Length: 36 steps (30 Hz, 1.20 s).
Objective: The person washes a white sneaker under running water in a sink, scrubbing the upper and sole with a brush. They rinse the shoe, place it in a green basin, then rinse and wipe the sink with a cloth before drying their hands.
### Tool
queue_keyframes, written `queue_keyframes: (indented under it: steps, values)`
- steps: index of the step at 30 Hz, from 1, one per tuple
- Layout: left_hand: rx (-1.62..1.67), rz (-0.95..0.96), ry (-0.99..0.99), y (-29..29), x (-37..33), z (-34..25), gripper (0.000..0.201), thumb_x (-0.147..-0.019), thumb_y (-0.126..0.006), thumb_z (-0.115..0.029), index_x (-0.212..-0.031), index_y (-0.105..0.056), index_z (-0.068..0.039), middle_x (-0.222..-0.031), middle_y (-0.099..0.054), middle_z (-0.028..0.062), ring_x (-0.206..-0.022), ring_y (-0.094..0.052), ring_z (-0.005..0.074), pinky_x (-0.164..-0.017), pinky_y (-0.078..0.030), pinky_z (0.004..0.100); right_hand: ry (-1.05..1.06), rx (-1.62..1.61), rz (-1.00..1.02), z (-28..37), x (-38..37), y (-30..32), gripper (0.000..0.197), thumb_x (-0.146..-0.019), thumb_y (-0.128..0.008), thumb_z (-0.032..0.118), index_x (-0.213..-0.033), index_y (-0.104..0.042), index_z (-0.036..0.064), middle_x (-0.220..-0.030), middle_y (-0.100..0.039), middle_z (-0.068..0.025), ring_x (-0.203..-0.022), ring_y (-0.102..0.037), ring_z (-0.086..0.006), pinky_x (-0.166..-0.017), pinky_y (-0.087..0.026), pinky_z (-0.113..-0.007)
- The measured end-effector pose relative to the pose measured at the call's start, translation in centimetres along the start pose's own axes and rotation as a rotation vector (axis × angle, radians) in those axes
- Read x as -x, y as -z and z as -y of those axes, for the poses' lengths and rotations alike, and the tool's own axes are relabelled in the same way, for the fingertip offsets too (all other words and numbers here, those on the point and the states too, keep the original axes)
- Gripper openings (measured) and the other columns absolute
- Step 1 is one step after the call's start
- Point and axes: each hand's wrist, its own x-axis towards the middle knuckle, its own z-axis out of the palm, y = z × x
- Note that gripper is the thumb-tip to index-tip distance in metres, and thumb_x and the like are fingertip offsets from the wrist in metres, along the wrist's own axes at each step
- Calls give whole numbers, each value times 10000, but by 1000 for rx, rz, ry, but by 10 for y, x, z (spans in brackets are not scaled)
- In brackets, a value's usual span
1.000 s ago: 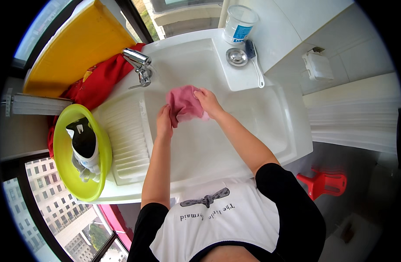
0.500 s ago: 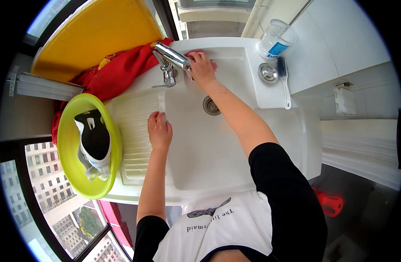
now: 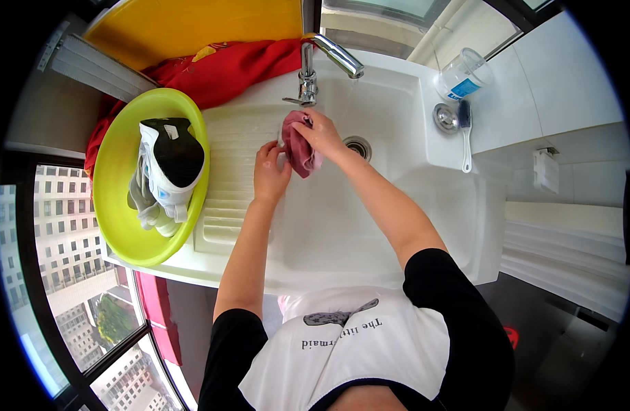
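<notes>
Pink cloth, one, right hand gripping, left hand beside, one faucet

The pink cloth there hangs crumpled and creased from the right hand, over the white sink.

The head-mounted fisheye camera looks steeply downward from head height, facing outward along both forearms. The wearer's white shirt front with black sleeves fills the near edge, closest to the lens. The left hand and right hand lie farther off, slightly beyond the view centre. The glossy white sink occupies the middle. Coverage extends left to a black-framed glass window and right to white wall tiles. Straight edges bend toward the rim.
</notes>
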Motion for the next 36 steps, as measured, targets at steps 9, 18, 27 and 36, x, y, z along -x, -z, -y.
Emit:
queue_keyframes:
  steps: [9, 18, 27, 36]
  values:
    - [72, -142, 282, 57, 82, -21, 199, -760, -545, 3, -956, -550, -31, -1121, -535, 155, -1072, -477, 334, -880, -425, 408, 616, 81, 90, 31, -51, -146, 317, -786, -575, 100, -1100, -601, 64, -1111, -582, -152, -1097, -511, -315, -911, -429, -375]
    - [276, -321, 552, 115, 117, -1, 288, -839, -496, 17, -1123, -544, 4, -1157, -551, 105, -1019, -566, 208, -821, -489, 294, 490, 630, 193, 11, -42, -161, 348, -849, -536, 274, -1181, -557, 171, -1233, -521, -54, -1185, -451, -242, -940, -361, -433]
    - [772, -517, 742, 156, 122, 11, 371, -882, -475, -24, -1243, -448, 60, -1206, -532, 160, -1107, -534, 230, -951, -443, 355, -27, 765, 243, 32, -16, -83, 284, -813, -555, 158, -1089, -573, 93, -1207, -519, -130, -1131, -494, -289, -823, -472, -440]
    - [808, -532, 726, 151, 113, 9, 375, -879, -471, -21, -1246, -441, 50, -1187, -534, 149, -1092, -544, 223, -931, -461, 350, 573, 474, 217, 39, 24, -161, 402, -803, -585, 279, -1182, -573, 146, -1248, -492, -69, -1238, -370, -294, -1075, -230, -472]
